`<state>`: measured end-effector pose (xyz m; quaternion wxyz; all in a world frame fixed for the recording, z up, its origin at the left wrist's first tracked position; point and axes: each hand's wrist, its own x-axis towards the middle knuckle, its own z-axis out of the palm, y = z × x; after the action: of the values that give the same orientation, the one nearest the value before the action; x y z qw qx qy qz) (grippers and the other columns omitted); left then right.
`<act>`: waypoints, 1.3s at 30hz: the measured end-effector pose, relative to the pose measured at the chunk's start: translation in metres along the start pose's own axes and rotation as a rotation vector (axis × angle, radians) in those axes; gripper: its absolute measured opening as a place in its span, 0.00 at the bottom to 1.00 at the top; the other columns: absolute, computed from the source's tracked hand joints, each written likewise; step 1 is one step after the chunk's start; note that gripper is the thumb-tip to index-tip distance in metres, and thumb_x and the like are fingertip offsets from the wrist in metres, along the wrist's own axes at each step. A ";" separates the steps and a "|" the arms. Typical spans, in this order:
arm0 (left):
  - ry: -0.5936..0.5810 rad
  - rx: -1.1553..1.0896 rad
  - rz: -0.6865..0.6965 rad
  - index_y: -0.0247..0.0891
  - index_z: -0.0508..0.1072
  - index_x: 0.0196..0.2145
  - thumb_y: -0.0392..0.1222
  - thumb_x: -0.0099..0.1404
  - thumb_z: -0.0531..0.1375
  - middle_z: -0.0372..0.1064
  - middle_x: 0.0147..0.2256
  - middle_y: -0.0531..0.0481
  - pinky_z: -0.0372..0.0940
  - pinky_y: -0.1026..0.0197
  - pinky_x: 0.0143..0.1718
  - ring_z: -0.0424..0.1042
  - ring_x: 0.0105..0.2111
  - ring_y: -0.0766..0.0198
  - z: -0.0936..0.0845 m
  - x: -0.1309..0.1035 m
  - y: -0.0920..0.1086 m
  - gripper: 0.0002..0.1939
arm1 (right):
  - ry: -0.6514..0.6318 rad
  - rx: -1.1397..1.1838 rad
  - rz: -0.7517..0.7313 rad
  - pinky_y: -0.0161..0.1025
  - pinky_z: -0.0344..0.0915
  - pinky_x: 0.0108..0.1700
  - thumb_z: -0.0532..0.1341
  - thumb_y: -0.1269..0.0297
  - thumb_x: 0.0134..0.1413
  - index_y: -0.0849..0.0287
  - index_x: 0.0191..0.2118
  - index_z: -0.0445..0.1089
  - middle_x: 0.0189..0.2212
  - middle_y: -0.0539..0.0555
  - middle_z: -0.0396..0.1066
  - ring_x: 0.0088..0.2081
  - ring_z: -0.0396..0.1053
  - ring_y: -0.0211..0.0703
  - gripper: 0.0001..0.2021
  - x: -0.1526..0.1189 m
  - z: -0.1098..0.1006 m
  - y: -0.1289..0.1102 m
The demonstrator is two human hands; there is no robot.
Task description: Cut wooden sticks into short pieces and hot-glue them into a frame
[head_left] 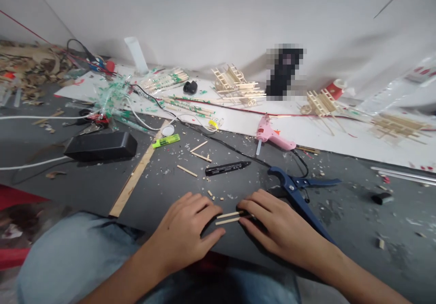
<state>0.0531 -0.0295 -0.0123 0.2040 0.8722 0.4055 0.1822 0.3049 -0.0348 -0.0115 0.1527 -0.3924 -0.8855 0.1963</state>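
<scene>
Two thin wooden sticks lie side by side just above the grey table, their right ends under the fingers of my right hand. That hand closes on them between thumb and fingertips. My left hand is at their left ends, thumb and forefinger spread apart with the stick ends near the gap. I cannot tell whether its fingertips touch them. Several small cut wood bits lie just beyond the hands. To the right is a blue-handled cutter, partly behind my right forearm.
Past my hands are a black marker, a yellow-green highlighter and a pink glue gun with its cable. A wooden strip and a black box are at left. Stick models stand on a white board along the wall.
</scene>
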 end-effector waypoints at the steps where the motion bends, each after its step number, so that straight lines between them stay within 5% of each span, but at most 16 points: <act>1: -0.018 0.005 -0.004 0.42 0.76 0.44 0.42 0.67 0.65 0.75 0.38 0.51 0.63 0.52 0.45 0.74 0.37 0.58 0.002 0.000 0.000 0.08 | -0.001 0.004 -0.002 0.47 0.69 0.44 0.54 0.67 0.71 0.59 0.49 0.70 0.40 0.58 0.71 0.41 0.68 0.48 0.09 0.001 0.000 0.000; 11: -0.044 -0.033 -0.022 0.45 0.78 0.46 0.39 0.70 0.61 0.75 0.39 0.51 0.59 0.51 0.49 0.74 0.40 0.59 0.002 -0.001 -0.003 0.08 | 0.009 0.072 -0.004 0.46 0.71 0.43 0.53 0.68 0.72 0.58 0.48 0.73 0.40 0.58 0.72 0.40 0.69 0.46 0.11 0.000 0.000 0.005; 23: -0.028 -0.095 -0.060 0.46 0.81 0.45 0.39 0.69 0.62 0.73 0.37 0.51 0.61 0.55 0.40 0.69 0.36 0.61 0.005 0.000 -0.006 0.10 | 0.035 0.172 0.046 0.44 0.72 0.45 0.56 0.68 0.71 0.56 0.47 0.73 0.41 0.57 0.73 0.42 0.70 0.45 0.09 -0.002 -0.001 0.007; 31: -0.101 -0.145 -0.145 0.49 0.79 0.48 0.37 0.65 0.62 0.74 0.42 0.52 0.65 0.53 0.50 0.74 0.42 0.59 -0.005 0.000 -0.003 0.15 | 0.048 0.228 0.069 0.43 0.70 0.45 0.56 0.69 0.70 0.56 0.44 0.73 0.39 0.56 0.73 0.42 0.70 0.45 0.08 0.000 0.000 0.008; 37: 0.203 -0.051 -0.082 0.42 0.75 0.40 0.34 0.67 0.58 0.75 0.38 0.50 0.67 0.58 0.40 0.73 0.36 0.62 -0.011 -0.001 -0.002 0.08 | 0.052 0.273 0.089 0.42 0.69 0.45 0.57 0.70 0.70 0.56 0.42 0.74 0.39 0.55 0.73 0.42 0.70 0.44 0.08 0.000 -0.003 0.007; 39: 0.223 0.016 0.003 0.41 0.75 0.39 0.34 0.69 0.57 0.75 0.36 0.50 0.66 0.57 0.39 0.73 0.35 0.62 -0.006 0.000 0.000 0.07 | 0.052 0.284 0.094 0.41 0.69 0.44 0.58 0.70 0.69 0.56 0.42 0.74 0.39 0.55 0.73 0.42 0.70 0.43 0.07 0.000 -0.003 0.007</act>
<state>0.0509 -0.0281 -0.0071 0.1506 0.8487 0.4259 0.2751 0.3106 -0.0293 -0.0126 0.2203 -0.4128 -0.8253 0.3160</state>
